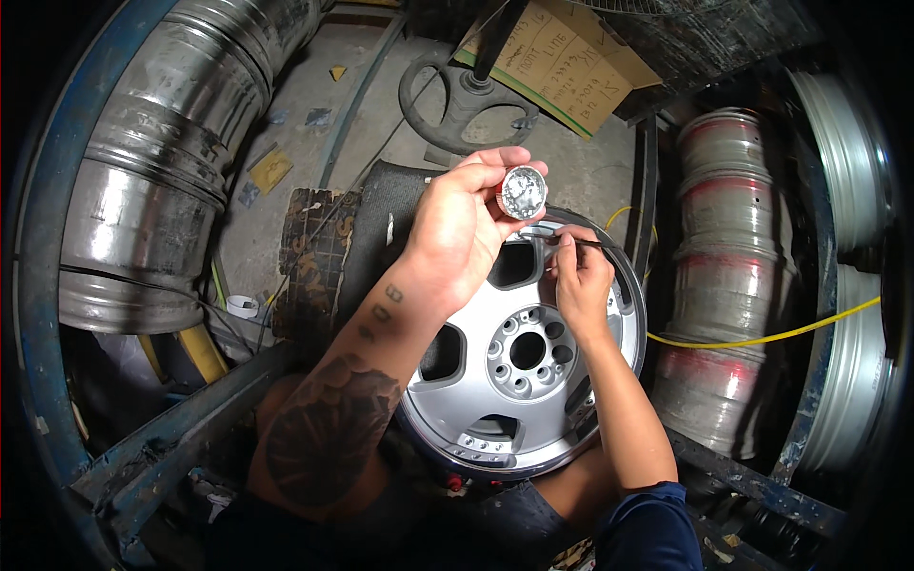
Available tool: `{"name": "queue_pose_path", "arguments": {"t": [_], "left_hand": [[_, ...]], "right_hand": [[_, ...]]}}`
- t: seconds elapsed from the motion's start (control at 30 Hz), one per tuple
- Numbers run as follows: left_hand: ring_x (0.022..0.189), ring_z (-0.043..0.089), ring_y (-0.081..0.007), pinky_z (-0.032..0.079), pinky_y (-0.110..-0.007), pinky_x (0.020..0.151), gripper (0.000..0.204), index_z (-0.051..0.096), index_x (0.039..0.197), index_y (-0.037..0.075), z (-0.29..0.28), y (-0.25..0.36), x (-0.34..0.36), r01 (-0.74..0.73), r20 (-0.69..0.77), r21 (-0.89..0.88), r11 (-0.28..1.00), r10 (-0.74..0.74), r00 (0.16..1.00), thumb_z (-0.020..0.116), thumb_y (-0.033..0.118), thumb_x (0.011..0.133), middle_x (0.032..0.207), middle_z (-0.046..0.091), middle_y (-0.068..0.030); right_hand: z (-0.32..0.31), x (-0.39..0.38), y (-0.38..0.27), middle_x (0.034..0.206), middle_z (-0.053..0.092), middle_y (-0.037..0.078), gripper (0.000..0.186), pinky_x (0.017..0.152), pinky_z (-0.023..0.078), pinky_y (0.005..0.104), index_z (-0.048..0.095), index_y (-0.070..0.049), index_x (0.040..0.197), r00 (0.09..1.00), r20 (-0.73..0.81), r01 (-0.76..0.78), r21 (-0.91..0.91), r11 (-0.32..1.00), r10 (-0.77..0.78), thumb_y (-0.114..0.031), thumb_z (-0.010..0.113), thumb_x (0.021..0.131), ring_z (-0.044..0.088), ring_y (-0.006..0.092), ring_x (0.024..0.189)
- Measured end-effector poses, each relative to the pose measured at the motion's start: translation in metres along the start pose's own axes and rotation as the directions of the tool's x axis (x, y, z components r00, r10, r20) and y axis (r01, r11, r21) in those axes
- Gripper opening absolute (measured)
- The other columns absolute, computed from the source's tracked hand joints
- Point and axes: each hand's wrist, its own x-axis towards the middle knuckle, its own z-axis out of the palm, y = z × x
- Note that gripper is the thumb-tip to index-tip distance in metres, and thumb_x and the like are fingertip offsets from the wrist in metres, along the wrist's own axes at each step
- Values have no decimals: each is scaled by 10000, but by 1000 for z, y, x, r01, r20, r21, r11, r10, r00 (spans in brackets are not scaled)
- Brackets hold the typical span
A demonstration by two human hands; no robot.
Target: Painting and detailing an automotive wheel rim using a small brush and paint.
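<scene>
A silver alloy wheel rim lies face up in front of me, between my legs, with cut-out windows and a ring of bolt holes round its hub. My left hand is closed around a small round cap with a red side, held above the wheel's far edge; grey-silver paint smears its inside. In my right hand a thin paintbrush with a dark handle is pinched. Its tip points left, at the far part of the rim close under the cap; whether it touches the metal I cannot tell.
Scuffed metal wheels are stacked at the left, red-marked ones at the right. Beyond my wheel stand a dark steering-wheel-shaped base and a cardboard sheet. A yellow hose crosses the right side, near blue metal frames.
</scene>
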Motion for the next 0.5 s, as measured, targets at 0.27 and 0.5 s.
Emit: {"name": "queue_pose_path", "arguments": {"t": [0.27, 0.5], "left_hand": [[1106, 595, -271, 498, -420, 957, 289, 492, 1199, -13, 5, -2, -2, 10, -2, 11, 1000, -10, 1000, 364, 113, 972, 1202, 593, -199], [1119, 589, -267, 495, -422, 961, 286, 489, 1200, -11, 4, -4, -2, 15, 7, 18, 1000, -15, 1000, 362, 111, 975, 1208, 590, -202]], "right_hand": [[0, 1, -1, 675, 625, 114, 138, 562, 478, 317, 620, -16, 989, 1000, 28, 14, -30, 999, -13, -135, 554, 969, 632, 179, 589], [0, 2, -2, 722, 655, 152, 134, 581, 492, 331, 623, 1, 979, 998, 42, 58, -103, 993, -54, -112, 558, 953, 648, 219, 602]]}}
